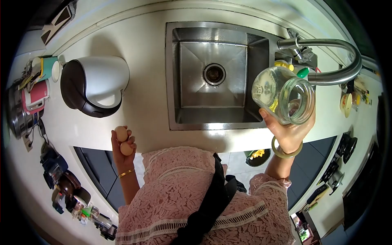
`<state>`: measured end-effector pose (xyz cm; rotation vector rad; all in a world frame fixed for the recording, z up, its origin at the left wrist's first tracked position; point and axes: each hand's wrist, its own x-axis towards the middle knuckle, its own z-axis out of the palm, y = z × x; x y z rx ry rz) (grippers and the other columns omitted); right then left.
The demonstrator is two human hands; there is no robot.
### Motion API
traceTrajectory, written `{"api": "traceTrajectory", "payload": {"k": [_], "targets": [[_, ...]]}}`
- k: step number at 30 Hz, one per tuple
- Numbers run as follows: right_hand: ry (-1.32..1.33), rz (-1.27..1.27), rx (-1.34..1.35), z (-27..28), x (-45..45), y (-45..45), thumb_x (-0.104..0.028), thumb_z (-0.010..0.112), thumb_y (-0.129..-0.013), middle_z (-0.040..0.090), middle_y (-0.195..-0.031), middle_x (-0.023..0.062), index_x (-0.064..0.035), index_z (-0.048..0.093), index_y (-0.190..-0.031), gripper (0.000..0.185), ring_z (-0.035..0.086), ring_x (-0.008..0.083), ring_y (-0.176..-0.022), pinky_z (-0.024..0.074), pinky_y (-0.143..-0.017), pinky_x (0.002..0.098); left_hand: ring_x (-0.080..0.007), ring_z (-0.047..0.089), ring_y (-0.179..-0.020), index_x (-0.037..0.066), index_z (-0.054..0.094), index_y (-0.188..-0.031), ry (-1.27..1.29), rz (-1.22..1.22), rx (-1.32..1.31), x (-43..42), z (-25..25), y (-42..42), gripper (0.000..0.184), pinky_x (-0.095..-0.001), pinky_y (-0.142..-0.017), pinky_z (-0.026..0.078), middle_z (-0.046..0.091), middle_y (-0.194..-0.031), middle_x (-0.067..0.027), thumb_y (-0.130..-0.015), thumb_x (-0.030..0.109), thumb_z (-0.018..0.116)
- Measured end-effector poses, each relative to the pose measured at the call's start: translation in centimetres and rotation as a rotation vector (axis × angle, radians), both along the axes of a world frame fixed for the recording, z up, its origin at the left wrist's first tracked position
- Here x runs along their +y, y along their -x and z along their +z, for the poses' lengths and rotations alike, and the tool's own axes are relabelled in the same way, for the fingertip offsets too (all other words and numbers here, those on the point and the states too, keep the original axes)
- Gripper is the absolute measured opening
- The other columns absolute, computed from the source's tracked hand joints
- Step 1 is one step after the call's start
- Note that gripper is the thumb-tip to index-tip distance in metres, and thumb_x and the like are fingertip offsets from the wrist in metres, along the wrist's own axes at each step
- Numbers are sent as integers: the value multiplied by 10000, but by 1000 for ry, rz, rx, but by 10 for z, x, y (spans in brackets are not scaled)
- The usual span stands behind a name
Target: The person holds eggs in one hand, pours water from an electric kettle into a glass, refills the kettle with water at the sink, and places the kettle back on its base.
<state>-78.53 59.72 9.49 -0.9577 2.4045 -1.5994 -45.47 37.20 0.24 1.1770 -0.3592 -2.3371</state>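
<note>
Either side of the sink [220, 114], a glass jar [281, 96] and two eggs [121, 133] in hand

In the head view, left of the sink, the left hand [118, 152] curls its fingers round the eggs. At the sink's near right corner, the right hand [290, 134] wraps round the tilted jar. Left of the sink, a kettle [104, 77] stands on the worktop [145, 98]; right of it arches the tap [354, 53].

Moderate light | glare on sink rim [216, 126] | shadow behind kettle [100, 73] | fisheye curvature, black corners | periphery seemingly soft
</note>
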Motion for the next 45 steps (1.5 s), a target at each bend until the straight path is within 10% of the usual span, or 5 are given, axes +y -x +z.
{"api": "traceTrajectory", "payload": {"k": [36,45], "targets": [[1,95,50,-14,-32,1,-92,766,-462,551,-864,111,34,483,-967,593,568,183,-767,457,-682,279,-125,495,-600,-2,456,-1038,2,20,-9,-2,-4,-14,428,-225,-490,483,521,-839,-95,-873,391,423],[-26,285,11,-59,-81,-40,-64,745,-485,531,-952,136,-23,489,-1002,578,526,307,-857,435,-740,353,-105,458,-571,4,477,-1028,32,66,-72,0,-3,-19,442,-201,-443,437,507,-812,-67,-863,411,428]]}}
